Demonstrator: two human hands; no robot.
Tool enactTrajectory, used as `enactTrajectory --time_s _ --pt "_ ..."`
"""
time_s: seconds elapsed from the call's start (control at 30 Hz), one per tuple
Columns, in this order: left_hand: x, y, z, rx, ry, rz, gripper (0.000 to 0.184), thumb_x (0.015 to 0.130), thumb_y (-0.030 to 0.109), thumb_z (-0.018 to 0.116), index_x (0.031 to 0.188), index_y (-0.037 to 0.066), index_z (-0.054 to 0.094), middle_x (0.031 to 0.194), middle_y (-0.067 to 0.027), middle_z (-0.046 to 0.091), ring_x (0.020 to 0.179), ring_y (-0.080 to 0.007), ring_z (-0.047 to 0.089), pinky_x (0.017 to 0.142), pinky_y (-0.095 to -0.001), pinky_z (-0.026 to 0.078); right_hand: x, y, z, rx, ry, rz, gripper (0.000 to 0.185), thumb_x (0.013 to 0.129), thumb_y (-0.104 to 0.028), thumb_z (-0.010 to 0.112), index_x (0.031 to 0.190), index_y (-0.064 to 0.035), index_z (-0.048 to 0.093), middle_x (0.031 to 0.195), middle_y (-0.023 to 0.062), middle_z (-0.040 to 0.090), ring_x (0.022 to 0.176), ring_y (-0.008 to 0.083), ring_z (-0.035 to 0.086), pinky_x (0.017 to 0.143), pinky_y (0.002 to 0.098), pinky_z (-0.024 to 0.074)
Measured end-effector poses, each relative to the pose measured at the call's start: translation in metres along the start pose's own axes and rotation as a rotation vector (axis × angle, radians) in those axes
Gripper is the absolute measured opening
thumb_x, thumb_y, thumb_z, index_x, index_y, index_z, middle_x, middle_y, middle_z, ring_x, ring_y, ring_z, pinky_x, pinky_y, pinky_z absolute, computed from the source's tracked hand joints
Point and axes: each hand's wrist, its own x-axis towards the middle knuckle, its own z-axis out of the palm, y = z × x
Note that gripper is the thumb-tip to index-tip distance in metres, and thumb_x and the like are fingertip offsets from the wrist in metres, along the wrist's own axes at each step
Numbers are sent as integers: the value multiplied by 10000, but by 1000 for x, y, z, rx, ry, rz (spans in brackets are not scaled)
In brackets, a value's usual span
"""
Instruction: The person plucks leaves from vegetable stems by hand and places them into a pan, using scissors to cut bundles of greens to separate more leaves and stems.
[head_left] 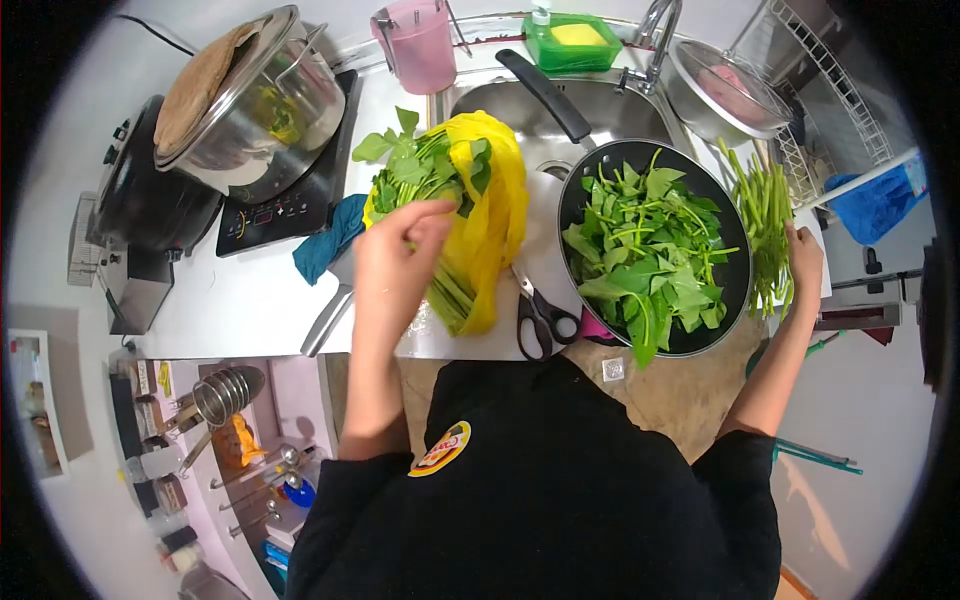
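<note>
My left hand [400,262] is raised with curled fingers in front of a bundle of leafy greens [415,165] in a yellow plastic bag [500,190]. Whatever its fingers may hold is hidden. At the right, my right hand [804,256] is closed at the edge of a bunch of green stems [762,225]. Between my hands, a black frying pan [742,285] holds a heap of loose green leaves [650,250], some hanging over its near rim. Black-handled scissors [541,318] lie beside the bag, and a knife [328,320] lies left of my left wrist.
Behind the pan is a steel sink [620,105] with a faucet [655,50]. A large steel pot [265,110] stands on an induction cooker [285,200] at the left. A pink pitcher [420,50], a green basin [570,45] and a lidded pot [715,95] line the back.
</note>
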Motion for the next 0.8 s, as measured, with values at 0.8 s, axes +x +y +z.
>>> enactTrajectory --time_s 0.8 --pt "28 -40 -55 563 182 572 166 772 16 600 937 34 610 950 -110 600 864 -265 569 768 -332 457 -63 -73 -73 116 481 -229 263 862 -263 566 967 -33 642 1031 166 593 986 316 556 865 373 413"
